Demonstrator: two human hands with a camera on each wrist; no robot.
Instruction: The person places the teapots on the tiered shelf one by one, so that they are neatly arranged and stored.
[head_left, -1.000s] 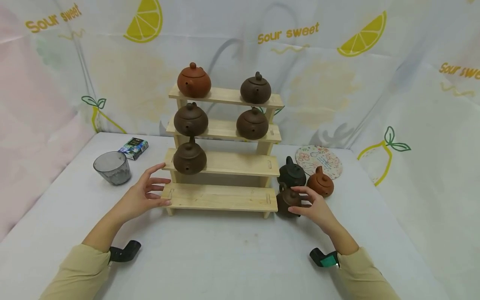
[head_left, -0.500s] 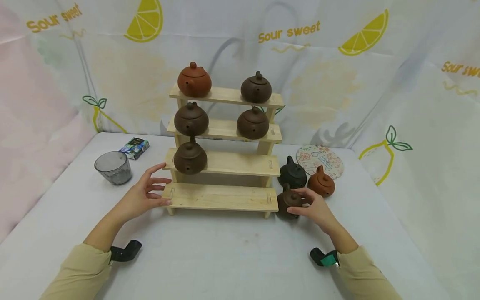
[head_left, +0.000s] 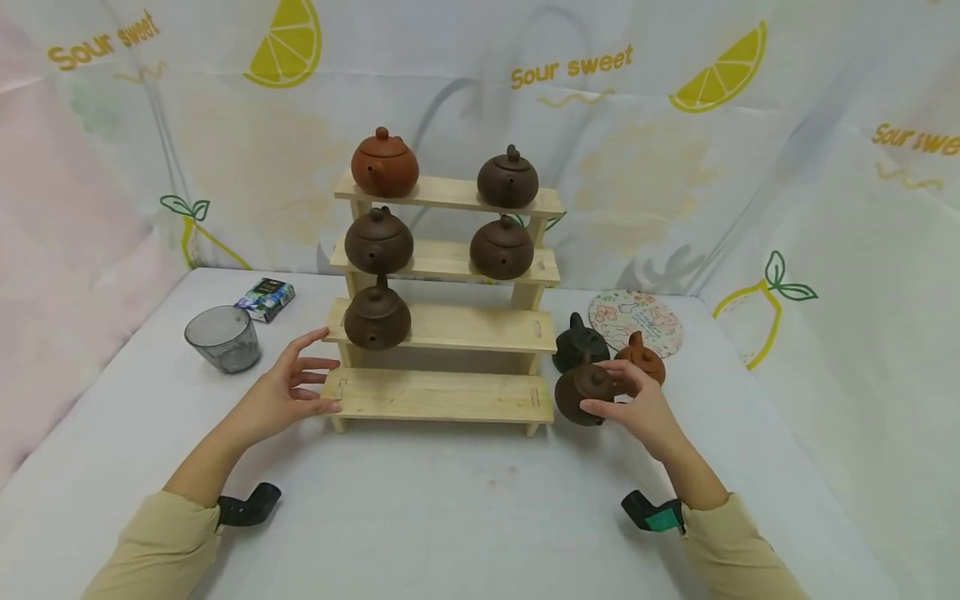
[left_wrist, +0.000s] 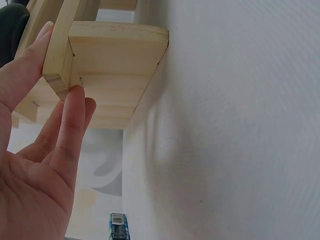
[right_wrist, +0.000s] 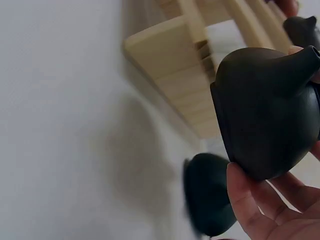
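Observation:
My right hand (head_left: 651,417) holds a dark brown teapot (head_left: 579,393) by its body, beside the right end of the wooden tiered stand (head_left: 442,397). In the right wrist view this teapot (right_wrist: 265,110) hangs clear of the table, with fingertips beneath it. My left hand (head_left: 273,398) grips the stand's left end; in the left wrist view its thumb and fingers (left_wrist: 72,120) lie on two sides of a board's end. Several teapots stand on the upper tiers, among them a red-brown teapot (head_left: 385,167) at the top left. The lowest board carries nothing.
Behind the held teapot stand a black teapot (head_left: 573,343) and an orange-brown teapot (head_left: 647,360), partly hidden by my right hand. A patterned round mat (head_left: 645,321) lies behind them. At the left are a grey glass cup (head_left: 223,340) and a small printed box (head_left: 266,298).
My right hand has risen slightly and shifted right, lifting the dark brown teapot with it. My left hand stays at the stand's left end.

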